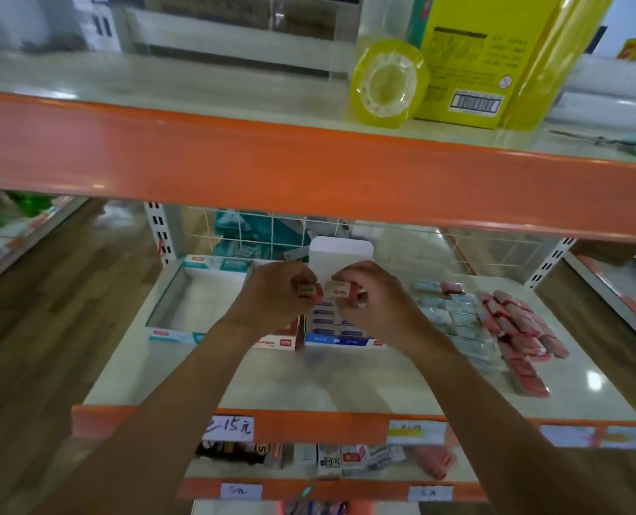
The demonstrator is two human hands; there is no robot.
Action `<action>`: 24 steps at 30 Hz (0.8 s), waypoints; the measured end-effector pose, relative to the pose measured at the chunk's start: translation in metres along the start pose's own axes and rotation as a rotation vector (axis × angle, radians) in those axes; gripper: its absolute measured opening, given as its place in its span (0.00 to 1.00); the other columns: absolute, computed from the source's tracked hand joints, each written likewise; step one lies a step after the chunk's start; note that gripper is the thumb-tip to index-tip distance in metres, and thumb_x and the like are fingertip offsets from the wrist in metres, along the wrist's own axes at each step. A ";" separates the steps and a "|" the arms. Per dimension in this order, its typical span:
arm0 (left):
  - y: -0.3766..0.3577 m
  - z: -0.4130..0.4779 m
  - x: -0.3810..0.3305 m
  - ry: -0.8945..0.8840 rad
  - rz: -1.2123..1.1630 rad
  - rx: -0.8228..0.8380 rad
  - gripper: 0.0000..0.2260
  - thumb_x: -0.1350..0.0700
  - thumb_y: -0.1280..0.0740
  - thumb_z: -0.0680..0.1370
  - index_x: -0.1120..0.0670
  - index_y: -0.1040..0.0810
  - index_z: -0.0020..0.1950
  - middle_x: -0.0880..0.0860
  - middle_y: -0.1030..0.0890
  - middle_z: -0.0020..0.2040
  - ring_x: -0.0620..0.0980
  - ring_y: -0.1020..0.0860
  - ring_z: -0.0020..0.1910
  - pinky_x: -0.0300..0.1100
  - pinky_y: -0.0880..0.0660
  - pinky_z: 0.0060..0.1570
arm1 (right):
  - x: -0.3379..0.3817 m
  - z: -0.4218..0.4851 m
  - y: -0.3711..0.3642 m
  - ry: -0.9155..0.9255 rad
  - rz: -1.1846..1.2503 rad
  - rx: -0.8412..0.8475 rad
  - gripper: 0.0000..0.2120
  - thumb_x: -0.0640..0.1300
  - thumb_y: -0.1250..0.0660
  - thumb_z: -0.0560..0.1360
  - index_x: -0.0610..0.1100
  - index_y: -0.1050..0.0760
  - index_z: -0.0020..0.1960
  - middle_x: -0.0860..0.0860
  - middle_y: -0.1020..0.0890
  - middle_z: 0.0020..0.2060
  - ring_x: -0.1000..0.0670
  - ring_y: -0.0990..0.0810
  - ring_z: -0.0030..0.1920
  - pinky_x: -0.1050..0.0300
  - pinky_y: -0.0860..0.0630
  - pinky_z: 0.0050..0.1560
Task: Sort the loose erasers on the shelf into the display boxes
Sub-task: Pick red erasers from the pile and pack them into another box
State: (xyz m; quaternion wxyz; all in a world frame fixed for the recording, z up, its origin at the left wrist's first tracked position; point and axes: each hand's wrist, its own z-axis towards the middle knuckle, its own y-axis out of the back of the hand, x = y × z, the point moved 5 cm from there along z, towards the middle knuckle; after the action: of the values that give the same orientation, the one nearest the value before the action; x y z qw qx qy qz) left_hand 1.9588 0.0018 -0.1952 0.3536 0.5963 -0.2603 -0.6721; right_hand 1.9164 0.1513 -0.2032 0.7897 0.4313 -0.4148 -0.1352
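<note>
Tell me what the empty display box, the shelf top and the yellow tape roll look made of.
The empty display box: printed cardboard, probably; thin flat walls, folded corners, slight sheen.
The shelf top: hard, glossy, pale, maybe coated metal or laminate; bright glare spots show.
The yellow tape roll: clear plastic film, shiny, see-through yellow, wound on a pale core.
</note>
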 end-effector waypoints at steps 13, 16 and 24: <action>0.021 0.001 0.048 0.039 0.023 0.021 0.09 0.57 0.32 0.76 0.51 0.22 0.56 0.49 0.19 0.54 0.45 0.24 0.47 0.28 0.31 0.36 | 0.036 0.031 -0.037 0.088 -0.175 0.066 0.17 0.48 0.36 0.78 0.44 0.25 0.65 0.49 0.26 0.44 0.53 0.27 0.43 0.69 0.35 0.37; 0.022 0.000 0.057 0.053 -0.019 0.034 0.09 0.55 0.31 0.75 0.51 0.23 0.55 0.48 0.19 0.52 0.47 0.21 0.50 0.33 0.26 0.42 | 0.042 0.035 -0.042 0.104 -0.184 0.059 0.15 0.47 0.37 0.79 0.44 0.24 0.62 0.54 0.31 0.41 0.54 0.28 0.42 0.70 0.37 0.35; 0.012 -0.004 0.075 0.015 0.062 0.147 0.11 0.54 0.27 0.72 0.49 0.22 0.53 0.48 0.18 0.50 0.46 0.20 0.47 0.37 0.23 0.50 | 0.045 0.042 -0.060 0.068 -0.126 0.097 0.12 0.47 0.32 0.75 0.46 0.26 0.57 0.51 0.20 0.47 0.54 0.25 0.44 0.55 0.24 0.42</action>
State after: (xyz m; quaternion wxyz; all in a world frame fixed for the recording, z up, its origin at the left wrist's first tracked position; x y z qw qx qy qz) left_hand 1.9620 -0.0641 -0.2330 0.3313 0.6173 -0.3247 -0.6354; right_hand 1.9206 0.0657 -0.2146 0.7713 0.4988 -0.3658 -0.1498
